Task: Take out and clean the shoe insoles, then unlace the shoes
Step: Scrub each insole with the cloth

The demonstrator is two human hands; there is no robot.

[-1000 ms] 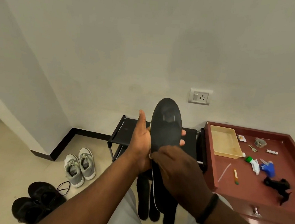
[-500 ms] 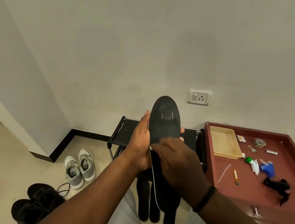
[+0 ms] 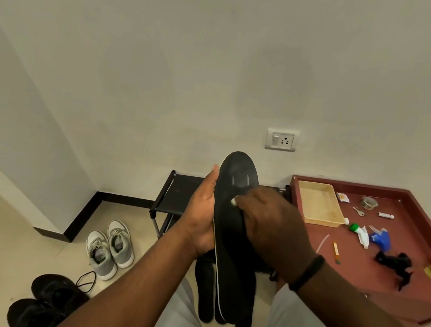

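Observation:
My left hand holds a black insole upright by its left edge, toe end up. My right hand presses a small white wipe against the insole's face, just below the toe area. More black insoles lie on the floor beneath, between my knees. A pair of grey sneakers stands on the floor to the left. A pair of black shoes with a loose lace sits at the lower left.
A black shoe rack stands against the wall behind my hands. At right, a red-brown cabinet top carries a beige tray, a blue spray head, keys, a tape roll and small tubes. A wall socket is above.
My right hand has slid up the insole with the wipe, from mid-length to near the toe area. My left hand keeps its hold.

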